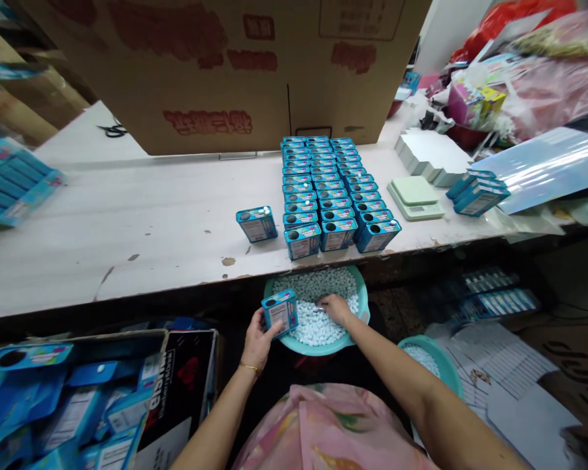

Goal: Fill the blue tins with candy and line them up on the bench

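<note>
So L hand (257, 339) clamped on blue tin (279, 313), held at rim of teal basin (318, 349) of white mints (318, 323). R hand (336, 310) curled down on mints, can't tell if gripping any. Rows of upright blue tins (333, 196) on table (127, 222) just ahead, digital scale (415, 199) to their right.

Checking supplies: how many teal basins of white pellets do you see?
2. One teal basin sits below the table edge, the right hand in it; the other is lower right by the right arm. Others may be hidden.
</note>
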{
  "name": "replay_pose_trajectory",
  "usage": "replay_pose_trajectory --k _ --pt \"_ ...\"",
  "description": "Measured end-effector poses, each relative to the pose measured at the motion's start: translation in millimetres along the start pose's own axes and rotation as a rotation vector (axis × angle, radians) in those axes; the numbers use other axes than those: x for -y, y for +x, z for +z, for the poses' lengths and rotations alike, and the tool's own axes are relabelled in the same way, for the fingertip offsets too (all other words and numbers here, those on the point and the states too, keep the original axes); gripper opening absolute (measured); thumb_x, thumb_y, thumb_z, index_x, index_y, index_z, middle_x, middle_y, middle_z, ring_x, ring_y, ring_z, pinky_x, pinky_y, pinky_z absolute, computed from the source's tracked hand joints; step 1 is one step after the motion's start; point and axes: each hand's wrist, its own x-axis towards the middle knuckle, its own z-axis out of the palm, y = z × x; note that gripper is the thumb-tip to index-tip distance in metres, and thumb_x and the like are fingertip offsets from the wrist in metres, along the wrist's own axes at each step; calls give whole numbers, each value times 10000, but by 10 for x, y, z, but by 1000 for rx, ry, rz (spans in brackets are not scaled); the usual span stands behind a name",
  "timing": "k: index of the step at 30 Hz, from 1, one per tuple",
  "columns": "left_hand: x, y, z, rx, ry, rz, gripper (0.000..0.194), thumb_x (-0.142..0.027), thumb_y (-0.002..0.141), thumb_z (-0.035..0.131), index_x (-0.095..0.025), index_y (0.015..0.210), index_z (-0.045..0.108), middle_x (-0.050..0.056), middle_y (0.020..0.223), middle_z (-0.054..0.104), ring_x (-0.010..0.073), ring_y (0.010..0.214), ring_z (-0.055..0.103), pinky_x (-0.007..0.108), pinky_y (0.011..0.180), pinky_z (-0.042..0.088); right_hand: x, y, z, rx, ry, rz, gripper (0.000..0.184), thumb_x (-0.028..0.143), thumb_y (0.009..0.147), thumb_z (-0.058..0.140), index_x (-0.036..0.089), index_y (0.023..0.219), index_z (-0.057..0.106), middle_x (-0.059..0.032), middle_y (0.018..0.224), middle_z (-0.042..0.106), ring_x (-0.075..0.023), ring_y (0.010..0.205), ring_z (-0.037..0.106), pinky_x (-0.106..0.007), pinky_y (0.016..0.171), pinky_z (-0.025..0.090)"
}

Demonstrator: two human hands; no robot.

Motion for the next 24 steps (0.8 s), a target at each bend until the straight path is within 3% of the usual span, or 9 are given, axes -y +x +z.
replay_pose_trajectory --k 4,9,13,16,20,24 --pt "-159 -9 -114 4 88 77 536 -334 596 635 -165 1058 422 76 1004 565 204 920 551 384 843 418 -212 -79 -189 10 99 -30 291 175 774 416 205 981 619 2 956 648 -116 887 569 -187 733 412" --pt "-283 96 -190 -5 335 238 452 -326 598 618 -184 1003 478 43 972 563 203 927 526 355 873 377 -249 -310 -713 -90 176 -148 261 166 732 458 204 904 650 -3 889 662 -131 848 573 -212 733 413" --pt "-275 120 -35 31 382 279 406 -283 603 593 -192 987 500 28 960 564 195 914 521 330 861 373 -23 -501 -1144 -122 79 -212 271 180 729 454 228 909 651 -4 931 652 -136 883 560 -212 747 401" --pt "-257 119 97 66 433 304 385 -243 614 565 -190 990 502 37 974 555 202 930 507 339 870 360 241 -603 -1333 -85 -84 -239 283 180 734 429 256 893 650 -3 934 649 -145 906 554 -215 735 395" --pt "-239 114 167 103 459 343 364 -212 625 532 -195 988 504 46 993 543 206 941 497 348 873 354 584 -690 -1431 -75 -389 -258 267 122 686 433 220 800 653 -57 863 651 -187 848 575 -248 684 400" --pt "-220 124 168 107 455 354 361 -197 607 537 -200 967 512 40 984 543 209 942 496 355 875 353 859 -732 -1450 -93 -537 -283 248 130 726 408 158 834 629 -119 847 638 -199 800 587 -266 666 409"
